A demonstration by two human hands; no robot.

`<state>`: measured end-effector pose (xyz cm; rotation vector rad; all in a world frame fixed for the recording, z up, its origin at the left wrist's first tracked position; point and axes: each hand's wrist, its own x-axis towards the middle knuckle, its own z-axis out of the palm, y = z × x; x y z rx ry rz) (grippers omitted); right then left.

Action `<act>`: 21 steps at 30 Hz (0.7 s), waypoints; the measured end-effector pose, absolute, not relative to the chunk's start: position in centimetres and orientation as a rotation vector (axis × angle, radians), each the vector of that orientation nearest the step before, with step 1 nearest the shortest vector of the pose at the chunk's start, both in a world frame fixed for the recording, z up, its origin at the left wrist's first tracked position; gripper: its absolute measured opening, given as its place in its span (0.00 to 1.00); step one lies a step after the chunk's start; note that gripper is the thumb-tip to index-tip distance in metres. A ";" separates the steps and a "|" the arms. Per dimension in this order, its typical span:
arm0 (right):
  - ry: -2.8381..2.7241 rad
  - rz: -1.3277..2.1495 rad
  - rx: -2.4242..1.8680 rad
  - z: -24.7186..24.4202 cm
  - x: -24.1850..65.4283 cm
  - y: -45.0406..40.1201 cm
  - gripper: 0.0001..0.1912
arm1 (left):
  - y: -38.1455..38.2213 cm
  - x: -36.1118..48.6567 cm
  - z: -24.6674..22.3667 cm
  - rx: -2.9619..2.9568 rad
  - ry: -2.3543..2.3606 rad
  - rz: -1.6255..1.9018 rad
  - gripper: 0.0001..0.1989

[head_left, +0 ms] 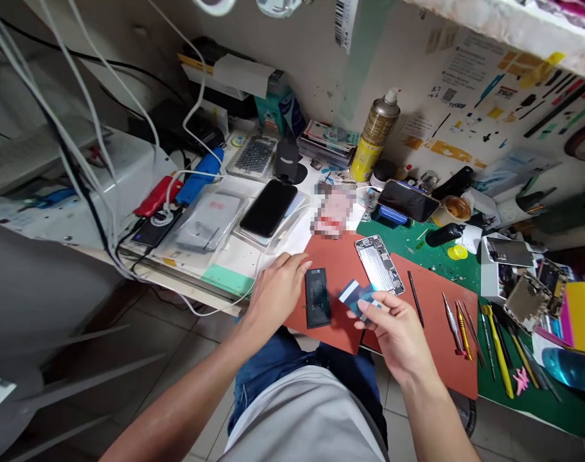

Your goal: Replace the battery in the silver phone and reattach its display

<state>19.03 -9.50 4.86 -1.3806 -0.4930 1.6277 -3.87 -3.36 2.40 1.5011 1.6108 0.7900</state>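
Note:
A black phone battery lies flat on the reddish-brown mat. Just left of it is my left hand, seen from the back, its fingers bent and their tips drawn together; whatever they may pinch is hidden. My right hand holds a small blue adhesive sheet with pale stripes between thumb and fingers, above the mat to the battery's right. Beyond that hand lies an opened phone housing with its inside facing up. A dark pry stick rests to its right.
Tweezers and screwdrivers lie at the right. A black phone lies at the back left; another phone leans on a blue stand. A spray can stands by the wall. A white cable hangs over the left table edge.

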 end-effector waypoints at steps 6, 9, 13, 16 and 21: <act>-0.347 1.621 -1.356 4.5 16.9 -12.7 0.21 | -7.9 -1.5 3.9 1.147 1.168 0.656 0.19; -0.367 1.645 -1.336 4.3 17.3 -13.2 0.21 | -8.9 -0.8 3.4 0.974 1.157 0.643 0.19; -0.497 1.652 -1.361 4.2 18.3 -13.7 0.18 | -8.9 -0.7 3.2 0.892 1.207 0.673 0.19; -0.567 1.617 -1.385 4.1 18.6 -14.1 0.17 | -9.0 -0.8 3.6 0.863 1.175 0.675 0.17; -0.573 1.505 -1.436 3.8 18.7 -14.5 0.18 | -9.5 -0.6 4.1 0.780 1.157 0.692 0.18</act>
